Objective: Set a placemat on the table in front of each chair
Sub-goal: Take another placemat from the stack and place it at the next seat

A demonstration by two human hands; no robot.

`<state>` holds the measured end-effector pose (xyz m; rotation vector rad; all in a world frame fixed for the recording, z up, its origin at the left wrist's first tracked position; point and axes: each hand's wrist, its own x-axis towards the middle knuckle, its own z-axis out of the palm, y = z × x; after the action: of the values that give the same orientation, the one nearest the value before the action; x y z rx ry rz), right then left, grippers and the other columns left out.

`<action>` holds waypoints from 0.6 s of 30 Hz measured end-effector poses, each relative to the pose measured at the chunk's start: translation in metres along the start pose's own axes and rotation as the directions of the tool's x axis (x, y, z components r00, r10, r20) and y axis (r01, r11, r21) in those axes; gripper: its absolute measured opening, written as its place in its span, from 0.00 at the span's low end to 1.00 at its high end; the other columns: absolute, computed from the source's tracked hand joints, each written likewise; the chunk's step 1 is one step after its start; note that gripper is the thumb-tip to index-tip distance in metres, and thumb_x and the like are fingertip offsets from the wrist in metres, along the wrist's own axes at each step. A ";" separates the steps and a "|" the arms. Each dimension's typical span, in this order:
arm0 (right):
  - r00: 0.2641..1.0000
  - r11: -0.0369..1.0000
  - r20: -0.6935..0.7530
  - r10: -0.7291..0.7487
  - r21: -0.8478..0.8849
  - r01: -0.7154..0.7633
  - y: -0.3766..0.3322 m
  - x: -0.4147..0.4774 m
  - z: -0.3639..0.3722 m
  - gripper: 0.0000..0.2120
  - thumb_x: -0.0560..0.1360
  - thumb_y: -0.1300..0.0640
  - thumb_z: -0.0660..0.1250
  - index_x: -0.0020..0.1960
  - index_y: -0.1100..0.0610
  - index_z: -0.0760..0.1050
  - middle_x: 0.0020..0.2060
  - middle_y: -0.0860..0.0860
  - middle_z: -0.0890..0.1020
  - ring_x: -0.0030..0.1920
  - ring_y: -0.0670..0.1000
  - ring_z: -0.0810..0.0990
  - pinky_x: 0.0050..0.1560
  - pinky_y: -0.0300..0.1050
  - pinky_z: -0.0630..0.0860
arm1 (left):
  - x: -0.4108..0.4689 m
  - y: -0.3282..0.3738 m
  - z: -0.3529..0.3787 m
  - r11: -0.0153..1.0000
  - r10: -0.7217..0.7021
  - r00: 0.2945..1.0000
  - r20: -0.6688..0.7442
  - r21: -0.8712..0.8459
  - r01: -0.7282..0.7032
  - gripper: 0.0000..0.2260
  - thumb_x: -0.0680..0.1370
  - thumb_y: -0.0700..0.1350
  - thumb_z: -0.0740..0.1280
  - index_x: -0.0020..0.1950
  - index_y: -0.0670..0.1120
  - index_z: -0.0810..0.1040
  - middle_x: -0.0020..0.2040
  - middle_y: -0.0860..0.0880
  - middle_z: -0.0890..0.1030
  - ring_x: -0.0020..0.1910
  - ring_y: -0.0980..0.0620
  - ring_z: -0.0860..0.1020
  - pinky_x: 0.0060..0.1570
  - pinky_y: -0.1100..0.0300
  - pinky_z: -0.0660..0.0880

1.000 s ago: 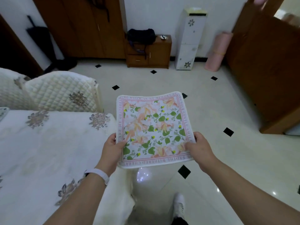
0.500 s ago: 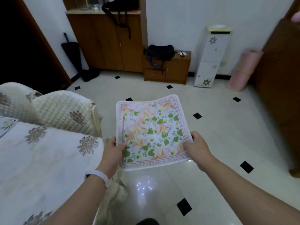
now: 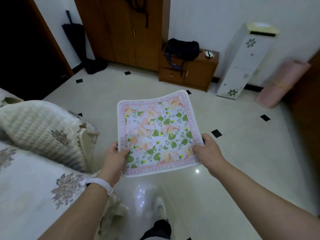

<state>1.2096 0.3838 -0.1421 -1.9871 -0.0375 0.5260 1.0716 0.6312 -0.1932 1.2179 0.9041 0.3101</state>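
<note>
Both hands, left hand [image 3: 115,156] and right hand [image 3: 208,149], grip a floral placemat [image 3: 158,134] flat above the floor, probably carrying it toward the desk [image 3: 26,187] at left.

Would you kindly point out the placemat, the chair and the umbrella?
placemat [image 3: 158,135], head view, middle of the floral print
chair [image 3: 43,129], head view, quilted cover on its back
umbrella [image 3: 73,37], head view, folded canopy

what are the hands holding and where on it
Both hold one floral placemat: the left hand pinches its near-left edge, the right hand its near-right edge, over the floor.
</note>
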 end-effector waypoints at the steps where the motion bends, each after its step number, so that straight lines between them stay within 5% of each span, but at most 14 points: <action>1: 1.000 1.000 -0.001 0.005 -0.015 -0.005 -0.010 0.017 0.000 0.09 0.73 0.66 0.63 0.50 0.55 0.75 0.47 0.52 0.84 0.46 0.55 0.84 0.49 0.58 0.82 | 0.016 0.006 0.007 1.000 -0.009 1.000 0.002 -0.006 0.009 0.11 0.79 0.35 0.65 0.59 0.45 0.77 0.50 0.43 0.85 0.45 0.44 0.85 0.42 0.50 0.82; 13: 0.994 0.994 -0.002 -0.105 -0.018 0.105 -0.131 0.189 0.022 0.10 0.74 0.68 0.64 0.48 0.53 0.74 0.46 0.50 0.82 0.43 0.49 0.82 0.35 0.44 0.75 | 0.169 0.120 0.054 0.993 0.074 0.996 -0.046 -0.086 -0.077 0.11 0.78 0.33 0.64 0.55 0.46 0.78 0.50 0.44 0.85 0.45 0.45 0.85 0.42 0.52 0.82; 18: 0.989 0.990 0.060 -0.137 -0.024 0.138 -0.163 0.254 0.061 0.11 0.74 0.67 0.64 0.47 0.51 0.74 0.44 0.49 0.82 0.43 0.50 0.82 0.37 0.45 0.76 | 0.214 0.142 0.045 0.989 0.074 0.984 -0.161 -0.112 -0.093 0.11 0.79 0.33 0.63 0.57 0.45 0.78 0.48 0.47 0.86 0.44 0.46 0.85 0.38 0.54 0.82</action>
<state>1.4488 0.5750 -0.1123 -1.9798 -0.2178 0.4957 1.2744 0.7901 -0.1538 1.1339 0.9562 0.5261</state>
